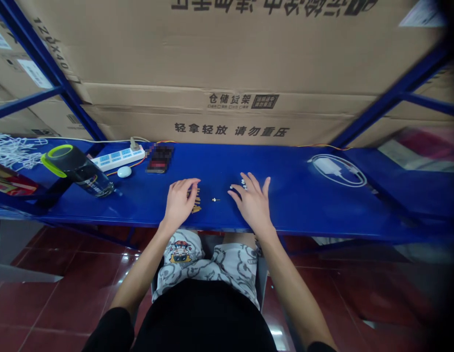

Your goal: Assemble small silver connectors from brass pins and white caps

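Note:
My left hand (180, 199) is over the blue tabletop, its fingers loosely bent and the thumb a little apart from the forefinger, with nothing visible in them. Beside and partly under it lies a column of several small brass-coloured pieces (196, 209); the hand hides some of them. My right hand (253, 201) has its fingers spread over several tiny white pieces (244, 184), partly covered by the fingers. Between the hands lies one small piece (215, 199), white at one part with a thin brass-coloured shaft. It touches neither hand.
On the left are a dark bottle (82, 168) with a green lid loop, a white power strip (118, 157), a pale rounded object (124, 171) and a dark phone-like object (161, 159). A coiled white cable (336, 170) lies right. Cardboard (227, 58) stands behind the blue tabletop (292, 200).

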`<state>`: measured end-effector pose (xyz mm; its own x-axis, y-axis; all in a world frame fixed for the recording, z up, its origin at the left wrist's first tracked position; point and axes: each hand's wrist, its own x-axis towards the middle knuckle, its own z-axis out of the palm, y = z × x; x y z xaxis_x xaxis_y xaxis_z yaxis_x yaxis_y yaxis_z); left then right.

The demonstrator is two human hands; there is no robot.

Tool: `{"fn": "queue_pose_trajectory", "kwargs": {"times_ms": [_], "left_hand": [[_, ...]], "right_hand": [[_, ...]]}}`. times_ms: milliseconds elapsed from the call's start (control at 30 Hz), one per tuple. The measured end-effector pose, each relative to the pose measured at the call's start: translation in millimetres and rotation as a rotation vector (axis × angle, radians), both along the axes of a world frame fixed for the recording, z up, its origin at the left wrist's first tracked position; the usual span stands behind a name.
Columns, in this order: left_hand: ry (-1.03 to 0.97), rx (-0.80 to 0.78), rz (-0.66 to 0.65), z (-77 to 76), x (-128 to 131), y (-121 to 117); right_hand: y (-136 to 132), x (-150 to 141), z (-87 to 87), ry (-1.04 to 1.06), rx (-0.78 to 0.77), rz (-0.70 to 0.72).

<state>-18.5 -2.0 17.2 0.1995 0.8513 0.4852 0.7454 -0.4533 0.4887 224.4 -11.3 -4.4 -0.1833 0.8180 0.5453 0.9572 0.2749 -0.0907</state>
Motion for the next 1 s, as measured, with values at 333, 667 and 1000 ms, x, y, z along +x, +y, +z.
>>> {"fn": "queue_pose_trajectory", "kwargs": {"times_ms": [333,667,1000], "left_hand": [[-0.016,-0.023,-0.009,-4.5,-42.4,20.3],[0.211,-0.045,-0.018,-9.9,-35.4,15.2],[0.213,-0.054,-0.043,-7.6,-33.8,14.9]], "right_hand": [[2.8,-0.8,4.2,0.063,-0.038,0.116],[5.3,0.4,0.2,0.136,-0.062,0.15],[6.0,0.6,-1.3,0.15,-0.043,0.162]]}}
